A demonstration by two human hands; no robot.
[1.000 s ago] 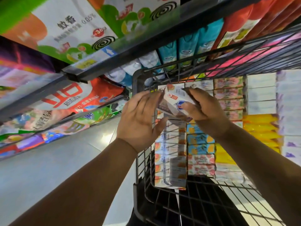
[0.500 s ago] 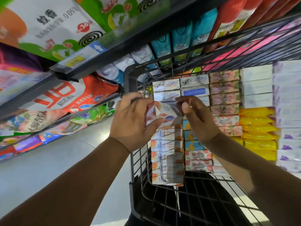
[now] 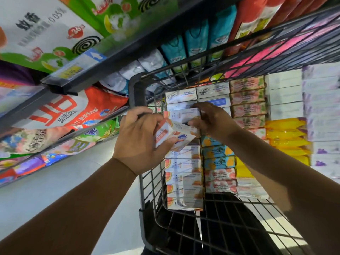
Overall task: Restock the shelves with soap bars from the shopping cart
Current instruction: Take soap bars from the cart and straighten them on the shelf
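Left hand [image 3: 139,142]: grip wrapped round a tilted soap box [image 3: 174,135], above the cart's left column.
Right hand [image 3: 211,120]: grip pinching a stacked box [image 3: 184,114].
Risk: tugging it loose could topple the neighbouring boxes [image 3: 184,181].
In the way: the shopping cart [image 3: 136,89] wire wall, with the shelf [image 3: 103,57] of detergent bags [image 3: 70,111] to the left.

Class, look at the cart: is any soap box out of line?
Only one: the soap box held in the left hand sits tilted across the neat rows in the cart. Nothing looks spilled or damaged.
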